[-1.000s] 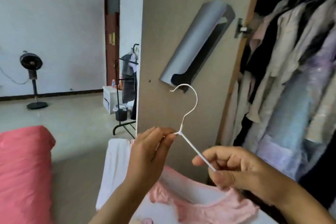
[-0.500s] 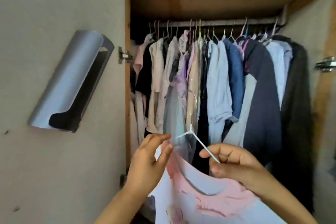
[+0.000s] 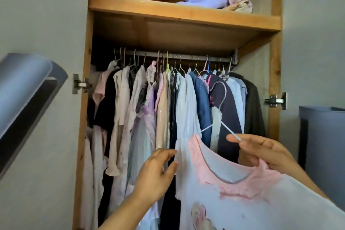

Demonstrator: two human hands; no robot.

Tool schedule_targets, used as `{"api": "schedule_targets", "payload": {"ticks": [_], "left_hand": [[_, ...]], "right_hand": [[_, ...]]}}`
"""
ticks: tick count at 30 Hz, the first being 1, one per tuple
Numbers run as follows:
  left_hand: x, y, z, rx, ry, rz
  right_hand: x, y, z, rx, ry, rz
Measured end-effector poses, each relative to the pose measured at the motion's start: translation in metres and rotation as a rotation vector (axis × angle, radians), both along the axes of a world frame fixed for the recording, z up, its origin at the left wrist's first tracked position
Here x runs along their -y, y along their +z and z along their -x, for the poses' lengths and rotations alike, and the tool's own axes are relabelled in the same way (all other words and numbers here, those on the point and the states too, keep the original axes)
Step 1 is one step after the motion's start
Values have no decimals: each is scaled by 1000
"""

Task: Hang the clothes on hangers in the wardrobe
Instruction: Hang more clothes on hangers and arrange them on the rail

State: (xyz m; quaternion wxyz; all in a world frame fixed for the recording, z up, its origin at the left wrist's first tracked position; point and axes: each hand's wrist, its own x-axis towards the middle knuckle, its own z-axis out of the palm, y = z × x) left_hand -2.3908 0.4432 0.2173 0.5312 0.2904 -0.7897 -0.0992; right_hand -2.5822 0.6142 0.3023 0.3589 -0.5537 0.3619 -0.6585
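right hand pinches thin white wire hanger arm, below the wardrobe rail | white tee, pink lace-edged neckline, draped on it, hem cut off | left hand loosely spread, fingertips touching the tee's sleeve edge | rail crowded with hanging clothes

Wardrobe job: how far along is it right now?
Done: many garments already hang on the rail, and the white top is threaded on the white hanger. In hand: the right hand grips the hanger's arm; the left hand reaches toward the hanging clothes. Left: hooking this hanger onto the rail.
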Motion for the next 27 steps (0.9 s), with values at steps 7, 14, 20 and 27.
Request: {"api": "schedule_targets", "payload": {"ticks": [7, 14, 20, 27], "left_hand": [[66, 51, 37, 57, -31, 120], [125, 116, 81, 12, -50, 250], [152, 153, 137, 65, -154, 298], [192, 170, 169, -41, -386, -86]], "right_hand": [[40, 31, 23, -76, -113, 28], [78, 68, 51, -58, -174, 89], [89, 80, 73, -49, -213, 130], [84, 77, 87, -141, -221, 77]]}}
